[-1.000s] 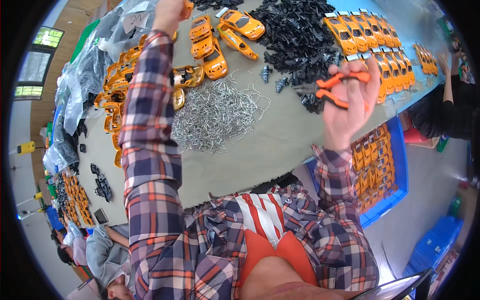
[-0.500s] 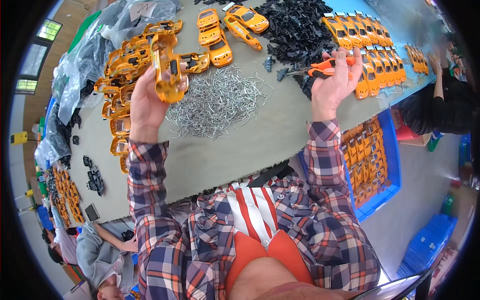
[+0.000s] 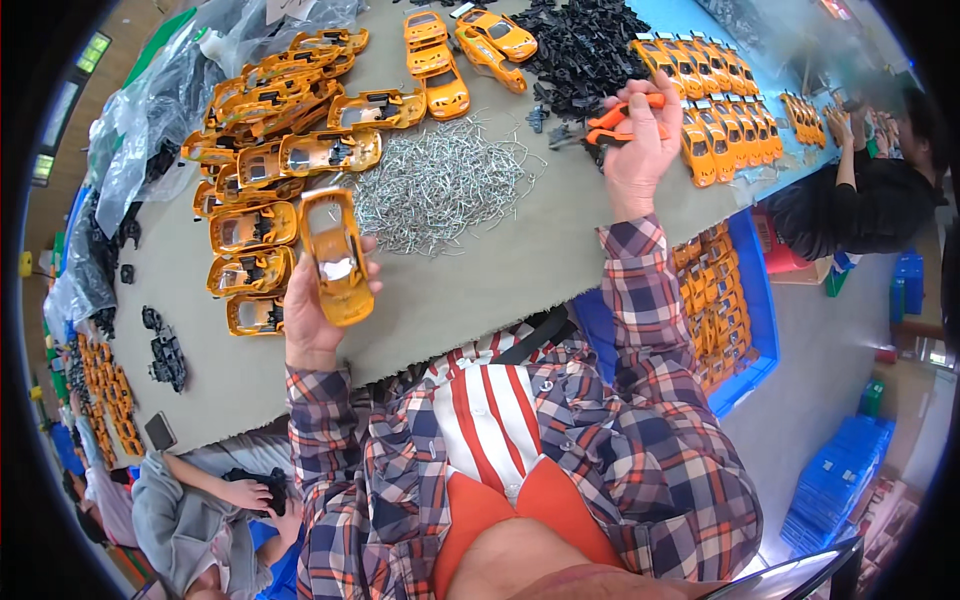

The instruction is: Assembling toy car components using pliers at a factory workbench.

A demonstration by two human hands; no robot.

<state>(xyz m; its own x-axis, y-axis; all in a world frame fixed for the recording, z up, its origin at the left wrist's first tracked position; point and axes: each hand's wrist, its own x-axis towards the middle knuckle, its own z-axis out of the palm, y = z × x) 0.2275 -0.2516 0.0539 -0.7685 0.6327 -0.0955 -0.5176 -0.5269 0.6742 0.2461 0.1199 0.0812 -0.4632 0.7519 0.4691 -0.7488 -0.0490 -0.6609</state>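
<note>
My left hand (image 3: 314,318) is closed around the side of a yellow-orange toy car body shell (image 3: 346,296), held above the near left of the table. Its hollow underside faces up. In my right hand (image 3: 643,160) are pliers (image 3: 612,121) with orange handles, gripped over the right part of the table; the jaws point left. A heap of bent silvery wire pieces (image 3: 440,185) lies between my hands. Beyond and left of my left hand, more car shells (image 3: 252,226) lie upside down, overlapping; a shell with a black piece inside (image 3: 378,108) borders the wire heap.
Black plastic parts (image 3: 580,55) are piled at the back. Finished-looking orange toy cars (image 3: 720,140) stand in rows at right. A blue crate (image 3: 765,325) of orange cars sits below the table's right edge. Clear plastic bags (image 3: 150,120) lie far left. Co-workers sit on both sides.
My left hand has come down toward me with a car shell in it; I cannot tell if it is the same shell as before. The right hand has shifted slightly left with the pliers.
</note>
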